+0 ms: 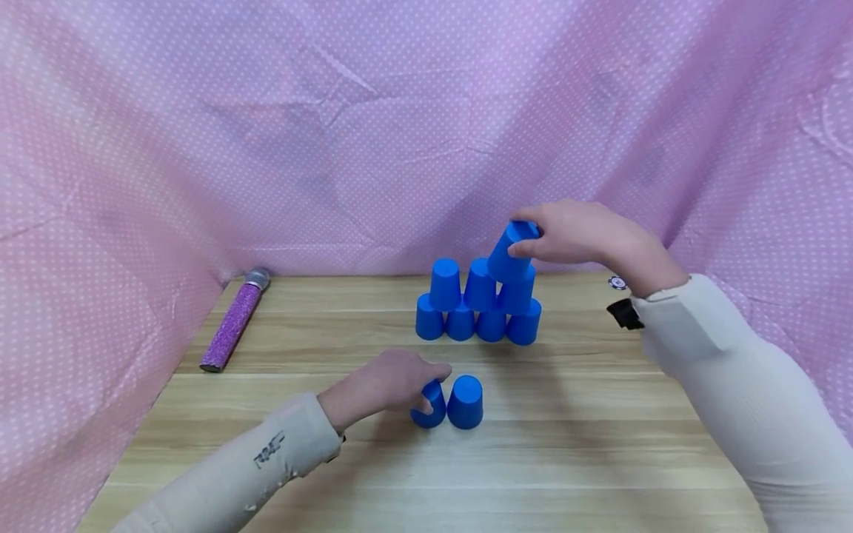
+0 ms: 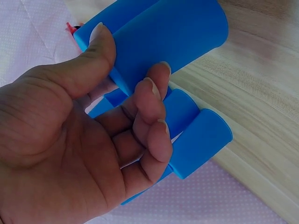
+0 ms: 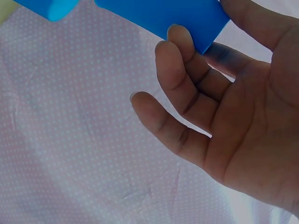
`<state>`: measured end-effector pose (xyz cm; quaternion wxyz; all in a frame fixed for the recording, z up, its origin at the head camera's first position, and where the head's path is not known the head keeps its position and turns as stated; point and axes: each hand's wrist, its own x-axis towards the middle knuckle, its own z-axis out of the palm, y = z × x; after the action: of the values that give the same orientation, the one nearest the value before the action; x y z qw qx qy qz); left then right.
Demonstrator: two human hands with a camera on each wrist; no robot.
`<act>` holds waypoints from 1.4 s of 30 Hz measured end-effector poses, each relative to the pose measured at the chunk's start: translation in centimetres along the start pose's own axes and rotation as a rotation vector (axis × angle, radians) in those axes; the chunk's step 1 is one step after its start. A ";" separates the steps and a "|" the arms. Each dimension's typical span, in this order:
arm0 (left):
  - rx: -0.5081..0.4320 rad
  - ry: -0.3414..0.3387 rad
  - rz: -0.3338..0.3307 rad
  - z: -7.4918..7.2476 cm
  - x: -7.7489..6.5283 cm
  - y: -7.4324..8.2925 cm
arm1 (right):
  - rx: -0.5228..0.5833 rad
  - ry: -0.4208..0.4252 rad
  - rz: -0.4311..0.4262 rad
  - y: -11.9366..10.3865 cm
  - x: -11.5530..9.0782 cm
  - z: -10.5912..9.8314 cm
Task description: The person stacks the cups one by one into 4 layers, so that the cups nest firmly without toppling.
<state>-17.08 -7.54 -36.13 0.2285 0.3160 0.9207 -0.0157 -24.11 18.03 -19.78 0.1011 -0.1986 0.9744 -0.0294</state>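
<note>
Upside-down blue cups stand in a pyramid on the table, a bottom row of several (image 1: 460, 323) with three more (image 1: 445, 284) above. My right hand (image 1: 576, 231) grips a tilted blue cup (image 1: 509, 255) over the right end of the second row; whether it touches the cup below I cannot tell. In the right wrist view that held cup (image 3: 173, 18) sits between thumb and fingers. Nearer the front, my left hand (image 1: 393, 381) grips another blue cup (image 1: 435, 407) around its upper part. Close by its right side stands one more upside-down cup (image 1: 466, 403).
A microphone with a purple glitter handle (image 1: 233, 322) lies at the table's left. A poker chip (image 1: 617, 283) lies at the back right, by the right sleeve. Pink dotted cloth (image 1: 373, 148) hangs behind and on both sides of the wooden table (image 1: 533, 474).
</note>
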 end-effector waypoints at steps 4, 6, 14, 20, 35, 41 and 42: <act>-0.003 0.001 0.002 -0.1 0.1 -0.1 | 0.039 -0.017 -0.007 0.1 1.2 -0.8; -0.002 0.001 0.003 -0.1 0.1 -0.2 | 0.048 -0.030 -0.004 0.1 1.7 -1.0; 0.014 0.004 0.009 0.0 0.1 -0.1 | 0.043 -0.081 0.032 0.0 3.1 -1.3; -0.004 -0.006 -0.004 0.0 0.1 -0.1 | 0.032 -0.110 0.058 0.2 4.0 -0.9; 0.005 -0.004 -0.003 0.0 0.0 -0.2 | 0.110 -0.119 0.065 0.4 4.7 -0.2; 0.009 0.005 0.000 0.1 0.2 -0.2 | 0.106 -0.117 0.060 0.5 4.9 -0.2; 0.009 0.004 -0.001 0.1 0.2 -0.2 | 0.105 -0.119 0.062 0.5 5.0 -0.2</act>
<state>-17.27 -7.64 -36.36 0.2250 0.3164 0.9213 -0.0192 -28.83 16.55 -20.55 0.1698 -0.1640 0.9695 -0.0654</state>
